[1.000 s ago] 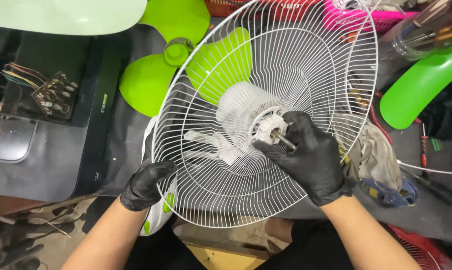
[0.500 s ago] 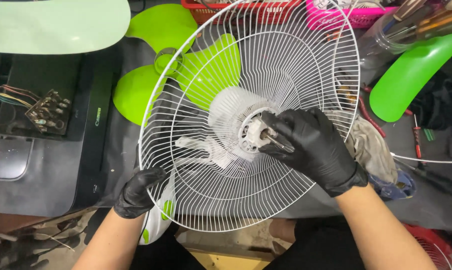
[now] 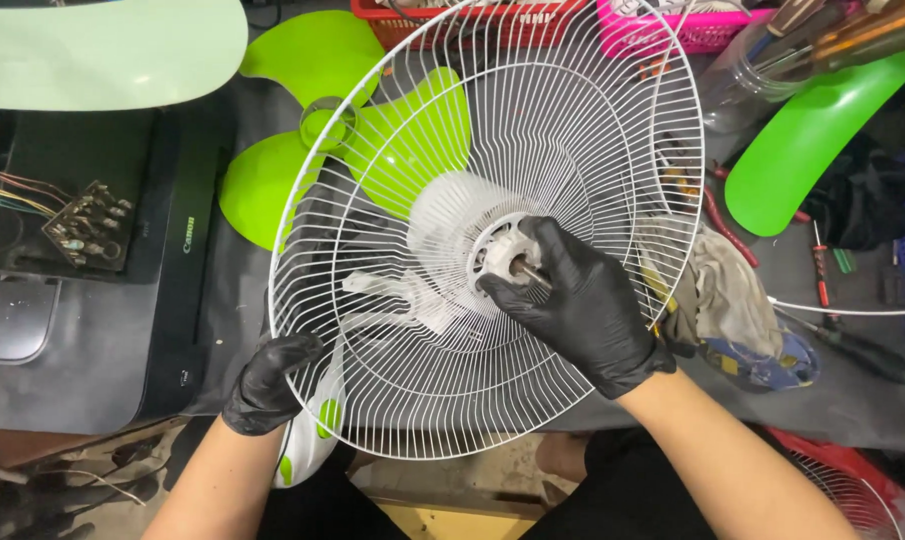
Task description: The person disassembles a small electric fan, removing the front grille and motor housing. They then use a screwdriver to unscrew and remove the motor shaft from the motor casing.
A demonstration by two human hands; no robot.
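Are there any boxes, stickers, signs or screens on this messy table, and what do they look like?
No signs, packages or lit screens show; one printed mark is visible.
Black flat machine: on the table's left, beside the white fan guard, boxy, with small white lettering on its edge.
Circuit board: on that machine's top, small and dark, with coloured wires; no label visible.

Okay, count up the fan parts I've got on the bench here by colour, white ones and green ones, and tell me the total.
White: 2, the wire fan guard and the motor housing.
Green: 2, the fan blade and the curved green piece.
Total: 4.
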